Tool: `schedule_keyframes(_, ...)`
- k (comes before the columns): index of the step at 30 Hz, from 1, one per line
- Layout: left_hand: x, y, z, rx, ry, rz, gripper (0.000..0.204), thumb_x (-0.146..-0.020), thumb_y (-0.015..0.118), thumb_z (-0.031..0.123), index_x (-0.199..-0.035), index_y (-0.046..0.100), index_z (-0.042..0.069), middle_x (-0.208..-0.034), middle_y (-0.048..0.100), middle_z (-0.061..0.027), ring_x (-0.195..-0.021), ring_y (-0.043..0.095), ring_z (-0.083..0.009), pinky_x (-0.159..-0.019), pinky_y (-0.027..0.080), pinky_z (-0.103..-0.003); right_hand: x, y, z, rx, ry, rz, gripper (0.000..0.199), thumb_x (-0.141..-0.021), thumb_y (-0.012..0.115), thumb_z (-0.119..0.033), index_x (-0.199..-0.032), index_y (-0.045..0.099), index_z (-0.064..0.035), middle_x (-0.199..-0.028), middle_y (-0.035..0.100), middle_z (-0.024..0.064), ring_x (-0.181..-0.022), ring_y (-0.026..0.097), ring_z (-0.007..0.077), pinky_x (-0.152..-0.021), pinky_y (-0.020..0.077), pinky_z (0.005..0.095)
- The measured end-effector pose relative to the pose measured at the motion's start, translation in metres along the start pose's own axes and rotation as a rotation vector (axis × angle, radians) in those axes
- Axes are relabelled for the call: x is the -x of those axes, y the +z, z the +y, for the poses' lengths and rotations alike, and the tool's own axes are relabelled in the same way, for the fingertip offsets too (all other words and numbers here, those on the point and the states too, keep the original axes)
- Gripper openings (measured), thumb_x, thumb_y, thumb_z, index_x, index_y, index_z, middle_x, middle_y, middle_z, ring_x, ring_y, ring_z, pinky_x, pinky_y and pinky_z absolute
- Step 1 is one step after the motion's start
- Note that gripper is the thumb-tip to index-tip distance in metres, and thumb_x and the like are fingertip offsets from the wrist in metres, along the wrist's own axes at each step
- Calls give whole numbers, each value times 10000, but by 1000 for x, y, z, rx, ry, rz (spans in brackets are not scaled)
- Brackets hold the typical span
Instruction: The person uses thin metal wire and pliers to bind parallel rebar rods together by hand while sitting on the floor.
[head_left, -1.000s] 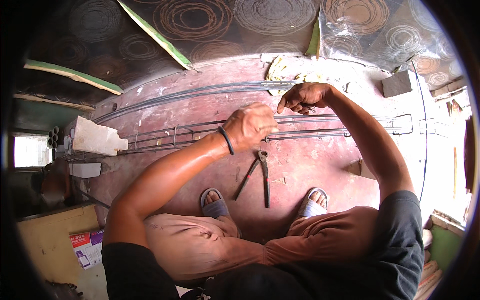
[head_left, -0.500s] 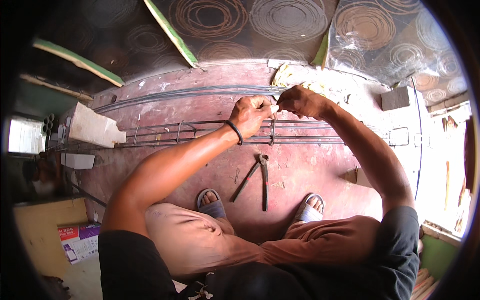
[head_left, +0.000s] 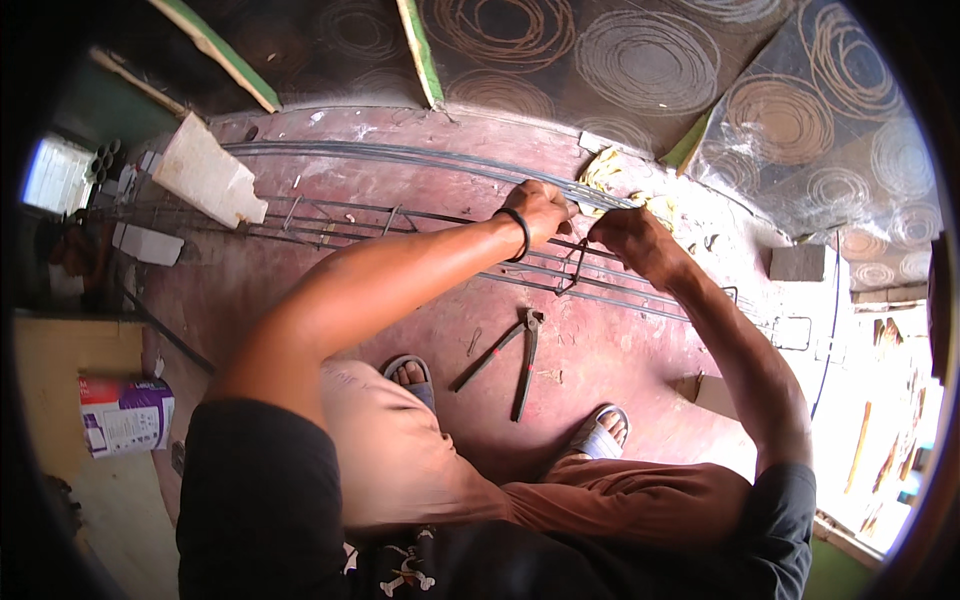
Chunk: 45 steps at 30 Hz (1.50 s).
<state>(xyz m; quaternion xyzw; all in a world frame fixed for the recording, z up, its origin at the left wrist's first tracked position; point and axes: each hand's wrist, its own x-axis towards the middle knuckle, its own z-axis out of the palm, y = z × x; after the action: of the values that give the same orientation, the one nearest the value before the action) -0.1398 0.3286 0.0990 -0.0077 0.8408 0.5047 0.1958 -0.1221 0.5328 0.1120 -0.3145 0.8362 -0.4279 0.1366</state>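
Steel cage (head_left: 392, 219) is laid left to right across the floor (head_left: 620, 362), presumably for near-side access. At one stirrup (head_left: 577, 268), left hand (head_left: 543, 212) and right hand (head_left: 640, 243) are held close, fingers curled; any grasped item cannot be told. Pincers (head_left: 532, 321) are placed near, within reach.

Reddish floor (head_left: 625, 360), scuffed, marked by pale debris (head_left: 548, 376). Pincers (head_left: 527, 362) laid with handles spread; bent wire (head_left: 473, 342) seen just beside. Long metal rods (head_left: 380, 152) laid farther back; yellow cloth (head_left: 603, 170) bunched near them.

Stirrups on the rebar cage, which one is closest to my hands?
The rebar stirrup just below and between your left hand and right hand; the others sit farther left or right.
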Motion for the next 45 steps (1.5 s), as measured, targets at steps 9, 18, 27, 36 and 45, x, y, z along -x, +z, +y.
schedule_keyframes(9,-15,6,-6,-417,-94,-119,221,-795,711,225,-817,702,5,-781,697,-145,-743,670,-221,-682,513,-346,8,4,-31,11,412,-53,286,-917,554,-239,-1009,666,7,-767,595,50,-621,518,121,-516,434,283)
schedule_keyframes(18,6,-4,-34,-452,774,-151,193,-837,567,121,-908,673,-24,-918,652,-173,-900,643,-319,-796,507,-391,12,-5,-26,-190,181,-48,337,-919,526,-258,-1016,660,35,-700,555,48,-578,488,121,-508,413,282)
schedule_keyframes(27,-13,-10,-24,-339,358,-618,214,-848,591,126,-955,672,-40,-948,669,-137,-916,648,-243,-820,516,-353,8,-2,-16,-106,57,-60,290,-914,534,-222,-984,660,30,-701,550,46,-590,507,109,-491,428,262)
schedule_keyframes(36,-17,-12,-16,-493,298,-755,379,-743,702,119,-1075,613,-40,-1006,667,-135,-899,625,-215,-791,502,-352,11,-6,-7,-187,117,-67,251,-891,529,-161,-976,664,32,-733,538,48,-588,510,121,-488,448,275)
schedule_keyframes(45,6,-4,-18,-761,1230,-312,162,-768,660,147,-916,607,104,-975,581,-79,-919,601,-278,-787,512,-388,7,-7,5,-343,248,-59,205,-862,562,-141,-930,671,19,-642,467,18,-540,467,99,-481,411,264)
